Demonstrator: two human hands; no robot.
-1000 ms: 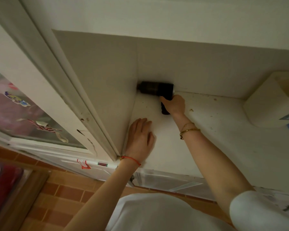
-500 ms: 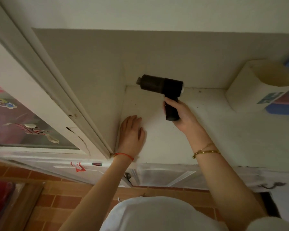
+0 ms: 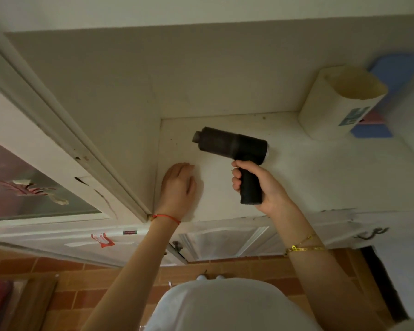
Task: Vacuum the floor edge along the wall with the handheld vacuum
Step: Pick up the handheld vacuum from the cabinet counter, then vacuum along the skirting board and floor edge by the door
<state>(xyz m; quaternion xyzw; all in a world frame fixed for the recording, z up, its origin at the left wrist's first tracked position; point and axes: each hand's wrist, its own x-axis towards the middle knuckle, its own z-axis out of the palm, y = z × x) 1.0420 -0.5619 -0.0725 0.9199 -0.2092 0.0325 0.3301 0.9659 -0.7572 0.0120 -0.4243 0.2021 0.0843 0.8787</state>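
My right hand [image 3: 261,187] grips the handle of a black handheld vacuum [image 3: 230,145]. Its barrel points left, and the nozzle hangs above the white ledge [image 3: 308,177], away from the back corner. My left hand [image 3: 179,187] lies flat, palm down, on the ledge near its left end, beside the side wall [image 3: 101,96]. The seam where the ledge meets the back wall [image 3: 225,68] shows a few dark specks.
A cream open-topped container [image 3: 337,103] stands at the back right of the ledge, with a blue object [image 3: 397,68] behind it. A glass-panelled door frame [image 3: 58,144] runs along the left. White cabinet doors [image 3: 225,237] and a red-brown tiled floor [image 3: 69,278] lie below.
The vacuum has come out of the back corner toward me and to the right, lifted off the seam. My left hand stays flat on the ledge.
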